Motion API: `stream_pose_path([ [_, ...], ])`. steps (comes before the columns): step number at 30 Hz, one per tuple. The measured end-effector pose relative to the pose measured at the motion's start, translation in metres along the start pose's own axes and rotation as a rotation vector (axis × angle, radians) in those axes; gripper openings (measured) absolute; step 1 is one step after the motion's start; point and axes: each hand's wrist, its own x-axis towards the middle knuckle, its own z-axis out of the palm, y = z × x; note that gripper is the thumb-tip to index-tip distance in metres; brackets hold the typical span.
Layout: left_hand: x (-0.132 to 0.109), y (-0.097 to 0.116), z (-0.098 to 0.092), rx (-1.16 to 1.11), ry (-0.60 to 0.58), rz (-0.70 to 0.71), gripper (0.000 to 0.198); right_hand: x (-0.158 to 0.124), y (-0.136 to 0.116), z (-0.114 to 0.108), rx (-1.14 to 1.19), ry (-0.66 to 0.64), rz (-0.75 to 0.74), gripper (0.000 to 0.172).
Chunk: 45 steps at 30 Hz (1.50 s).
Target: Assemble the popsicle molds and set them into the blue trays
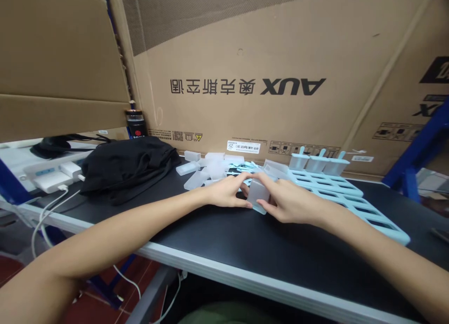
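Note:
Between my two hands is a translucent popsicle mold cup (257, 195), held low above the black tabletop. My right hand (286, 198) is closed round its right side, thumb in front. From the other side my left hand (228, 190) pinches its edge with thumb and fingers. Just behind lies a pile of loose translucent mold cups (210, 169) with light blue stick lids (245, 166) partly hidden by my fingers. To the right are light blue slotted mold racks (365, 212). Beyond them stand 3 cups with blue stick lids (321, 163) fitted on top.
A black cloth bag (129, 167) lies on the left, beside a white power strip (52, 179) with chargers and cables. Behind it stands a dark bottle (136, 123). A big cardboard box (238, 48) walls off the back. The table's metal edge (224, 272) runs in front.

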Motion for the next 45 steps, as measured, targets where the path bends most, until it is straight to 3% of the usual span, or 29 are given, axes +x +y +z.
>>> stream_pose_path([
  [9, 0.003, -0.002, 0.000, 0.019, -0.014, -0.056, 0.080, 0.003, 0.009, -0.003, 0.050, -0.030, -0.073, 0.052],
  [15, 0.006, 0.006, -0.005, -0.107, 0.077, 0.064, 0.095, 0.003, 0.009, -0.001, 0.058, -0.054, -0.084, 0.052],
  [19, 0.007, 0.012, -0.009, -0.075, 0.040, 0.146, 0.079, 0.001, 0.012, -0.004, -0.017, -0.045, -0.049, 0.033],
  [23, 0.004, 0.012, -0.011, -0.004, -0.002, 0.155, 0.066, 0.002, 0.028, -0.014, 0.166, -0.215, -0.054, 0.026],
  [27, -0.002, 0.012, -0.008, 0.004, 0.015, 0.142, 0.057, 0.018, 0.046, -0.019, 0.064, -0.088, -0.048, 0.026],
  [30, -0.006, 0.014, -0.003, 0.027, 0.064, 0.155, 0.053, 0.040, 0.050, -0.009, -0.004, -0.022, -0.133, 0.030],
  [36, -0.012, 0.016, 0.002, 0.008, 0.140, 0.212, 0.039, 0.070, 0.053, 0.013, -0.085, -0.101, -0.184, 0.019],
  [41, -0.012, 0.013, 0.000, 0.010, 0.174, 0.213, 0.027, 0.065, 0.059, 0.011, -0.139, -0.162, -0.122, 0.017],
  [45, -0.009, 0.017, -0.001, 0.012, 0.232, 0.232, 0.017, 0.052, 0.063, -0.002, -0.091, -0.112, -0.080, 0.023],
])
